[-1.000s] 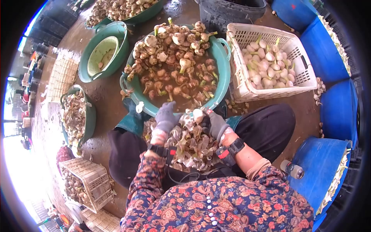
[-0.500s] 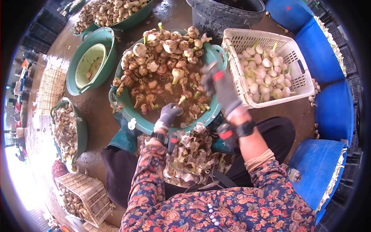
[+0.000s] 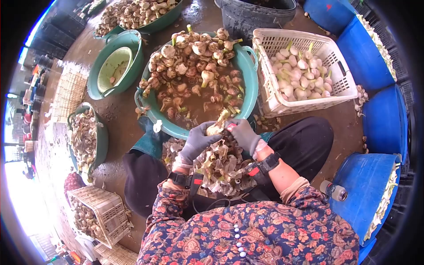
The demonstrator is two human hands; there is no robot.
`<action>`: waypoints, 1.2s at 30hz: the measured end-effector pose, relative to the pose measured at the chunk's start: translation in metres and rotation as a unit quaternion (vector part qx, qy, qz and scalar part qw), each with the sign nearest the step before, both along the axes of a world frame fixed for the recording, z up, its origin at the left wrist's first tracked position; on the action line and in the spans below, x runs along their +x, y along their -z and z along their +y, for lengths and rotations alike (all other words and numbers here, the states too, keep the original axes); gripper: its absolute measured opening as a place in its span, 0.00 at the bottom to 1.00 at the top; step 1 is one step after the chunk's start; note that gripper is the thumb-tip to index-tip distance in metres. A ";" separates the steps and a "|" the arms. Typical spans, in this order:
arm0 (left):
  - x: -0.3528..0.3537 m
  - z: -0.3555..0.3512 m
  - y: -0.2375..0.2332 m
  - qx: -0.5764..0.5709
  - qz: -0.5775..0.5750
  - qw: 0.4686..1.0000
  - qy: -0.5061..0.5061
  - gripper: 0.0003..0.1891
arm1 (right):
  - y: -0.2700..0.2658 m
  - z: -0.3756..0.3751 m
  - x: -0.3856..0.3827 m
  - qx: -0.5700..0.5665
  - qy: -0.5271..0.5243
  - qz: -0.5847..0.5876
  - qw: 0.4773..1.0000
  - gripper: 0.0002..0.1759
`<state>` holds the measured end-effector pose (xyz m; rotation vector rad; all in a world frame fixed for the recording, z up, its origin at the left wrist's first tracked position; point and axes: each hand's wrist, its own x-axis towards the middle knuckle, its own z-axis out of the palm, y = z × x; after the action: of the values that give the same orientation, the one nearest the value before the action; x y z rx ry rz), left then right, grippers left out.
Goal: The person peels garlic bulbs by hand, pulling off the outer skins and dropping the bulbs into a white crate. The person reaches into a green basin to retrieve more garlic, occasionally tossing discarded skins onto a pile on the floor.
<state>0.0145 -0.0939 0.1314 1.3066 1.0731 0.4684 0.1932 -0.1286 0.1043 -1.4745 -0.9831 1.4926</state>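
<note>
Both my hands, in grey gloves, meet over the near rim of the teal tub (image 3: 251, 95). My left hand (image 3: 197, 142) is closed round a garlic bulb (image 3: 215, 129) with its stem pointing up. My right hand (image 3: 245, 135) presses closed fingers against the same bulb from the right. A small red patch shows at its fingertips; I cannot make out what it is. Muddy water and many unpeeled garlic bulbs (image 3: 198, 48) fill the tub. Below my hands, loose garlic skins (image 3: 221, 170) are heaped between my legs.
A white crate (image 3: 304, 104) of clean, pale garlic stands right of the tub. Blue barrels (image 3: 369, 187) line the right side, with a bottle (image 3: 334, 191) nearby. Teal basins (image 3: 95, 84) and a tub of skins (image 3: 81, 141) lie left. A black tub (image 3: 256, 17) stands behind.
My left hand has lifted a garlic bulb from the tub towards me. My right hand has come back from beside the white crate and joined it at the bulb.
</note>
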 end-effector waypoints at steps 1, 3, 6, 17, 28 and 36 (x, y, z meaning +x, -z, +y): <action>-0.001 -0.003 -0.004 -0.078 -0.036 0.996 -0.006 0.28 | -0.002 -0.006 0.003 -0.086 0.024 0.085 0.992 0.19; 0.001 -0.012 -0.003 -0.078 -0.080 0.993 -0.042 0.27 | -0.004 -0.017 0.005 -0.168 0.045 0.170 0.970 0.19; 0.011 -0.026 0.013 -0.022 -0.149 0.986 -0.070 0.28 | -0.036 -0.031 -0.005 -0.278 0.013 0.341 0.898 0.26; 0.004 -0.030 0.024 0.426 0.343 0.820 0.167 0.15 | 0.002 -0.026 -0.008 -0.124 -0.024 0.067 0.990 0.22; -0.029 -0.033 0.007 -0.195 -0.097 0.974 -0.063 0.13 | -0.021 -0.026 0.011 0.010 -0.165 0.255 0.953 0.28; -0.029 -0.050 0.011 -0.168 -0.158 0.966 -0.117 0.14 | -0.052 -0.035 -0.008 0.277 -0.153 -0.332 0.889 0.28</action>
<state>-0.0143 -0.1437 0.1199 0.7782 0.9881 0.6179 0.1852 -0.1635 0.1563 -1.4434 -1.9425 0.7572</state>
